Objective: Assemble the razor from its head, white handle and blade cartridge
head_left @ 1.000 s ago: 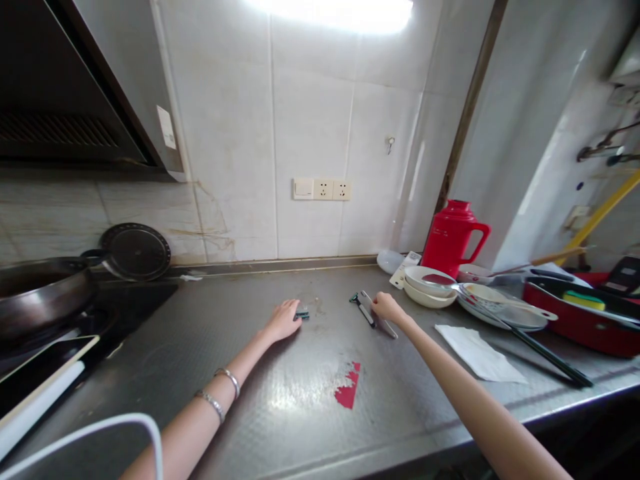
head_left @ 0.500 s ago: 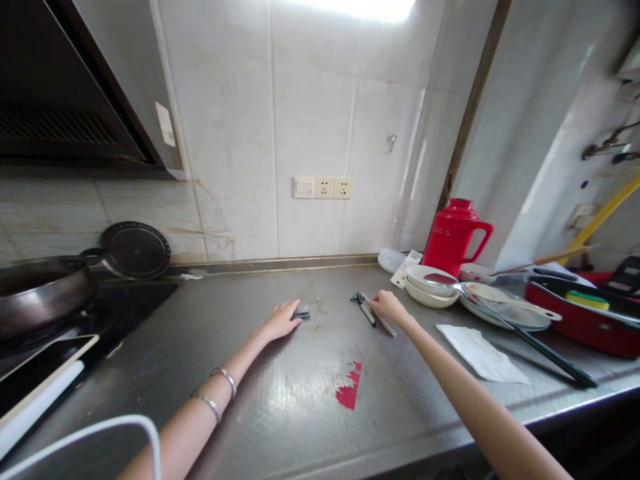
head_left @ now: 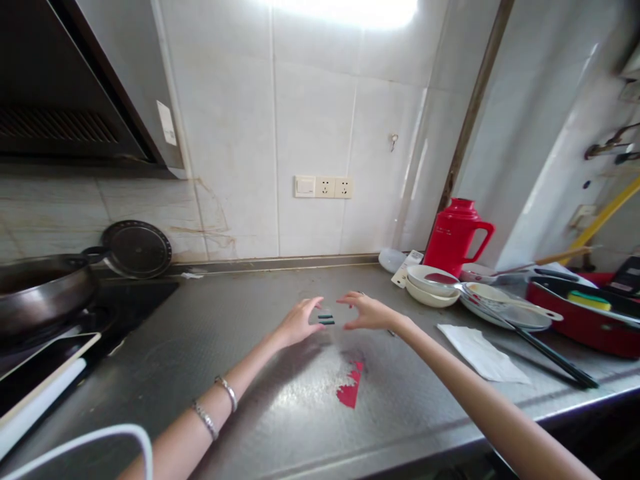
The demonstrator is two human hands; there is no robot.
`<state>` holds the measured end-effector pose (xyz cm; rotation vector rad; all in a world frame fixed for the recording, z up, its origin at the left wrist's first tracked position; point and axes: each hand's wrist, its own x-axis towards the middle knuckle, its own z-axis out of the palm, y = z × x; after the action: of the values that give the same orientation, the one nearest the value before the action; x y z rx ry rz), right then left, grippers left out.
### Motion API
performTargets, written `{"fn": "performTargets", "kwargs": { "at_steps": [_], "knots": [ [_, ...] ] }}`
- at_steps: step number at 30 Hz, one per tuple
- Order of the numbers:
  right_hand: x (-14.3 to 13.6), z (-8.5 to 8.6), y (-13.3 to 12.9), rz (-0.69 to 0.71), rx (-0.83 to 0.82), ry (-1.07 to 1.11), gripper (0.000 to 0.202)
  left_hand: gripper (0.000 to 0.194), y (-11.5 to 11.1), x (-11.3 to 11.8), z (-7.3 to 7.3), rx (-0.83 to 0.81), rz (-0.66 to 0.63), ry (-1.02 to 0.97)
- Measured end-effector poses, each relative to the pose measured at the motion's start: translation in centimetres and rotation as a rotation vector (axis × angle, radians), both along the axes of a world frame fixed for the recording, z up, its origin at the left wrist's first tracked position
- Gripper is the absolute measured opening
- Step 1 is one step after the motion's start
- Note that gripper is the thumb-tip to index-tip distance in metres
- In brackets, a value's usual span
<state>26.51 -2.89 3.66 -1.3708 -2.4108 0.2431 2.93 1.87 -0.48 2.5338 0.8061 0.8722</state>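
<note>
My left hand [head_left: 299, 323] is over the middle of the metal counter, thumb and fingers apart. By its fingertips is a small item with two dark strips [head_left: 326, 321], seemingly with a clear part. Whether the fingers touch it, I cannot tell. Facing it from the other side, my right hand [head_left: 369, 312] has thumb and forefinger spread, with nothing visible gripped. The slim razor-like handles seen earlier are almost wholly hidden behind this hand. Closer to me lies a torn red piece [head_left: 351, 387], flat on the counter.
On the right stand a red thermos jug [head_left: 455, 237], stacked bowls [head_left: 431, 293], a white napkin [head_left: 483, 353], a black-handled ladle [head_left: 545, 353] and a red pan [head_left: 580, 327]. At left are a steel pot [head_left: 47, 287] on the stove and a phone-like device [head_left: 45, 380].
My right hand has left the slim handles and moved left, its fingers opening. My left hand has shifted right and spread its fingers. The dark-striped item now appears farther right.
</note>
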Motion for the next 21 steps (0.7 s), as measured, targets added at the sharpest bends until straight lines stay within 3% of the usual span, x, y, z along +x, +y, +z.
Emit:
{"fn": "performTargets", "kwargs": {
  "at_steps": [3, 6, 11, 14, 17, 21],
  "knots": [
    [-1.3, 0.3, -0.9, 0.052, -0.014, -0.034, 0.073, 0.068, -1.3, 0.6, 0.6, -0.018, -0.023, -0.001],
    [-2.0, 0.4, -1.3, 0.042, 0.000, -0.043, 0.062, 0.068, -2.1, 0.8, 1.0, -0.041, -0.023, 0.009],
    [-1.1, 0.6, -0.8, 0.011, -0.001, -0.063, 0.054, 0.070, -2.6, 0.3, 1.2, -0.052, 0.003, 0.046],
    [1.8, 1.0, 0.2, -0.052, -0.035, -0.078, 0.055, 0.064, -2.2, -0.9, 0.9, -0.031, 0.065, 0.070],
    [6.5, 1.3, 1.4, -0.184, -0.131, -0.118, 0.056, 0.055, -1.1, -2.7, 0.4, -0.013, 0.134, 0.075],
    [12.5, 0.6, 3.2, -0.372, -0.210, -0.218, 0.058, 0.048, 0.4, -4.8, -0.5, -0.001, 0.209, 0.056]
  ]
}}
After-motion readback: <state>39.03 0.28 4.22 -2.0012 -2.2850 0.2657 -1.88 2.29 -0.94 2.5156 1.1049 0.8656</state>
